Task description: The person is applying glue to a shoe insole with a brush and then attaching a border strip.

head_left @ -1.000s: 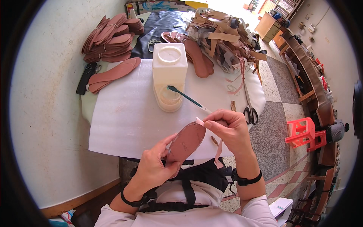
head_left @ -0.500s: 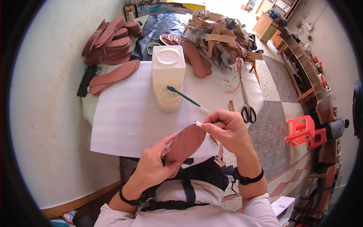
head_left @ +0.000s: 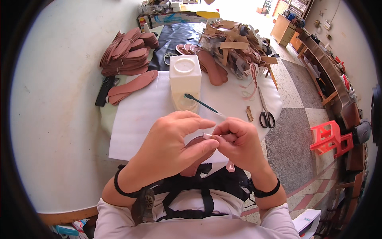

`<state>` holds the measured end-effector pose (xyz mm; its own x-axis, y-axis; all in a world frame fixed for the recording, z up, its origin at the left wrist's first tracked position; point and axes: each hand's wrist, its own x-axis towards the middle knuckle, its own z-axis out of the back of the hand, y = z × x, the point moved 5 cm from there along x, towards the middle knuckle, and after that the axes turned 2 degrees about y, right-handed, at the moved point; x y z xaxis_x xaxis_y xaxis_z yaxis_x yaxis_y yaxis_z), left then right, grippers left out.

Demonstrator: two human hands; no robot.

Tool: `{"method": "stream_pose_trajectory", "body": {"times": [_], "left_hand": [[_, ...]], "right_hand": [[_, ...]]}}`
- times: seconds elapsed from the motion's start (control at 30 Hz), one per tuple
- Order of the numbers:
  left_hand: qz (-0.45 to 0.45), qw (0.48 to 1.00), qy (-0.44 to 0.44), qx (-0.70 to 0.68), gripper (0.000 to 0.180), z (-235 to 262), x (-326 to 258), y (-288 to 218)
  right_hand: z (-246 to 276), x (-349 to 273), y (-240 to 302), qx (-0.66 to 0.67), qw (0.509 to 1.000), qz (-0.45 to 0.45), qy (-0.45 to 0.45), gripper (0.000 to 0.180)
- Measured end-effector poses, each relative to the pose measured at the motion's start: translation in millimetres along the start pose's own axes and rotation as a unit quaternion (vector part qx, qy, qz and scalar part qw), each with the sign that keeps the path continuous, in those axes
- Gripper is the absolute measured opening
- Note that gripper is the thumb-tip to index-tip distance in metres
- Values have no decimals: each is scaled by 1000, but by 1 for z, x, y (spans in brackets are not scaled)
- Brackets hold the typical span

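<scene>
Person seen from above: bare left hand [head_left: 171,143] and right hand [head_left: 238,143], forearms uncovered. A thin black band [head_left: 123,190] circles the left wrist; a black strap [head_left: 264,192] circles the right wrist. A white short-sleeved shirt [head_left: 199,225] covers shoulders and chest. Above the shirt's chest, a black harness [head_left: 201,191] of webbing straps with buckles crosses the torso.
</scene>
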<state>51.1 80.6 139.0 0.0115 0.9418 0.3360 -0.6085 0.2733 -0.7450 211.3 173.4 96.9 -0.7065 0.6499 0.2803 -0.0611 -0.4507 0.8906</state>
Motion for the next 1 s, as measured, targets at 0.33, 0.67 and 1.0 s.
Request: {"method": "stream_pose_trajectory", "body": {"times": [0.33, 0.67, 1.0], "left_hand": [[1, 999, 27, 44, 14, -2, 5, 3], [-11, 989, 82, 125, 8, 3, 3, 1], [29, 996, 39, 70, 4, 22, -6, 6]], "right_hand": [[-5, -3, 3, -33, 999, 30, -7, 13], [-11, 0, -3, 28, 999, -32, 33, 9], [-2, -8, -27, 274, 952, -125, 49, 7]]}}
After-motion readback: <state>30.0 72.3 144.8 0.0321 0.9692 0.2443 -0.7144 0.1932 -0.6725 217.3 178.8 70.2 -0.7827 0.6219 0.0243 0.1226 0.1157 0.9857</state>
